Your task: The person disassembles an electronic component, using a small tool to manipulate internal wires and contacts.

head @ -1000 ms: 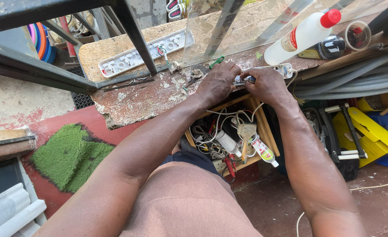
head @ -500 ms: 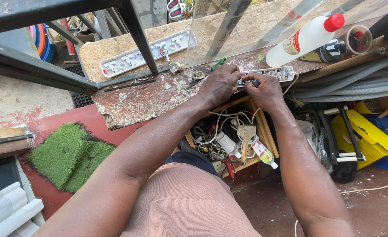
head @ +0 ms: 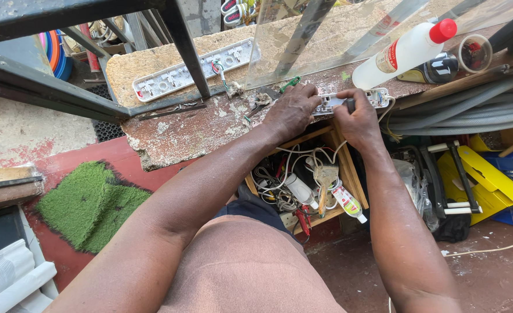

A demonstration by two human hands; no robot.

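Note:
An opened white power strip base point(head: 378, 97) with bare wiring lies near the front edge of a worn wooden workbench point(head: 187, 130). My left hand point(head: 292, 111) presses down on its left end. My right hand point(head: 358, 119) grips a dark-handled tool, likely a screwdriver point(head: 348, 104), with its tip at the middle of the strip. The strip's white cover point(head: 193, 71) with socket holes lies apart at the back left of the bench.
A white bottle with a red cap point(head: 404, 52) lies behind the strip, beside a tape roll point(head: 475, 52). A glass sheet point(head: 326, 35) leans over the bench. Below is a wooden box point(head: 349, 185) of cables and tubes; a yellow tool point(head: 477, 179) lies to the right.
Both hands have shifted slightly along the power strip, and the right hand now shows the tool handle above the strip. The camera view has moved a little.

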